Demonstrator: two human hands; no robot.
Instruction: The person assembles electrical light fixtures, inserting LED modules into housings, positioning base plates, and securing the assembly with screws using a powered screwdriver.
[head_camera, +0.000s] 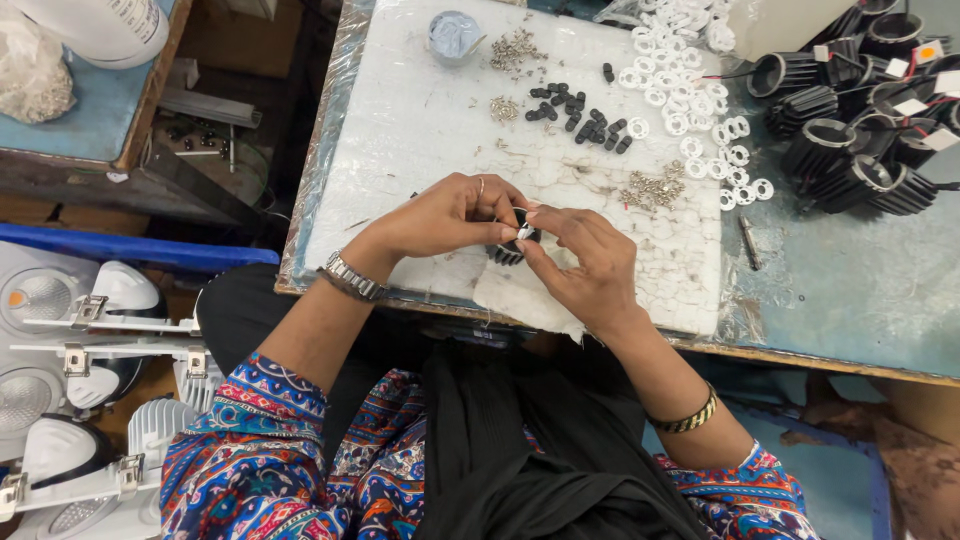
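Note:
My left hand (445, 215) and my right hand (585, 262) meet over the near edge of a white foam board (420, 130). Together they hold a small black finned housing (510, 248). The left hand grips it from the left. The right hand's thumb and forefinger pinch a small pale part at the housing's top rim. A watch is on my left wrist and a gold bangle on my right forearm.
On the board lie small black parts (580, 115), piles of screws (652, 188), white plastic rings (690, 100) and a round lidded tub (453, 35). Several black finned housings (850, 150) with wires are heaped at the right on the blue table. White lamp fittings (70, 380) are stacked at the lower left.

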